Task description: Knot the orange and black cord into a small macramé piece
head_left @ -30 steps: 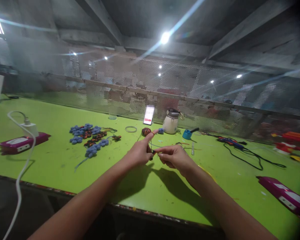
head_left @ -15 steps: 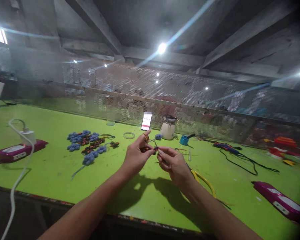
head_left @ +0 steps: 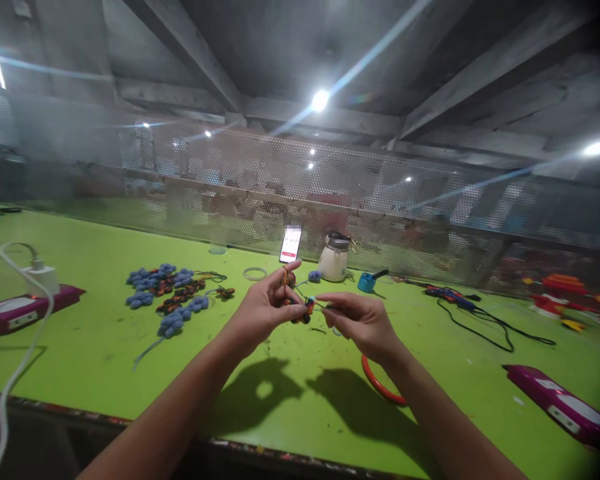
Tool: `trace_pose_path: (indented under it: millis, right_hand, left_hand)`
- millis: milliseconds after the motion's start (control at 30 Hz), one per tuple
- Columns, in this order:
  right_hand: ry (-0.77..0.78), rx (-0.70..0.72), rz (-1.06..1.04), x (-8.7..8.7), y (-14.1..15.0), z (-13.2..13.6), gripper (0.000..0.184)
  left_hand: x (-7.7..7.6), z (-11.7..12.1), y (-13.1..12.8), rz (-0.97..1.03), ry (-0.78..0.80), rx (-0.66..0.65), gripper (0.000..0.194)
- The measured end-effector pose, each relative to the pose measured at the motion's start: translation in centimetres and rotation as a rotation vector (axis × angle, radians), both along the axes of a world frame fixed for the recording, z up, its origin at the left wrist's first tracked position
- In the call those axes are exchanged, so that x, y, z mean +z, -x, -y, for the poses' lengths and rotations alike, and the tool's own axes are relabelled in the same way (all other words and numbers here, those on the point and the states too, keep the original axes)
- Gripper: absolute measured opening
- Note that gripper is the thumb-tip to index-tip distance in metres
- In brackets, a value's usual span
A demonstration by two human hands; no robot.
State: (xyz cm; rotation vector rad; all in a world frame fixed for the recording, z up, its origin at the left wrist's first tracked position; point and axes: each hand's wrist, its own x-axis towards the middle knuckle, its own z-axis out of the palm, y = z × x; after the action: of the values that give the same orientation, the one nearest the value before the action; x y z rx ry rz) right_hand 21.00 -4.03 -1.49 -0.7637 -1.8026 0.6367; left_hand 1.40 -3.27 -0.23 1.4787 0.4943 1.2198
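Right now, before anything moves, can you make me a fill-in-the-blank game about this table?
The tabletop is ____.
The right hand is close beside the small, dark knotted piece in the ____ hand.
The charger plugged into the purple power strip is ____.

Missing words: green; left; white.

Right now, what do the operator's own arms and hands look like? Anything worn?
Left hand and right hand are both bare, no gloves. No watch or bracelet shows on either wrist. Both forearms are uncovered, with no sleeve in view up to the picture's edge. Too blurred to rule out a ring.
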Motion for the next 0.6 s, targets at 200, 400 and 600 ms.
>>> trace_pose_path:
  millis: [200, 400, 600]
  right_hand:
    - [-0.178, -0.038, 0.167, 0.6, -0.8, -0.2, 0.02]
    - [-0.166, -0.036, 0.242, 1.6, -1.4, 0.1, 0.018]
    - [-0.169, -0.032, 0.266, 1.8, -1.6, 0.0, 0.018]
  left_hand:
    - [-0.1, -0.1, -0.1, -0.055, -0.049, -0.002, 0.083]
    - [-0.3, -0.1, -0.2, -0.079, -0.092, 0.002, 0.078]
    - [-0.2, -0.1, -0.2, -0.104, -0.106, 0.012, 0.072]
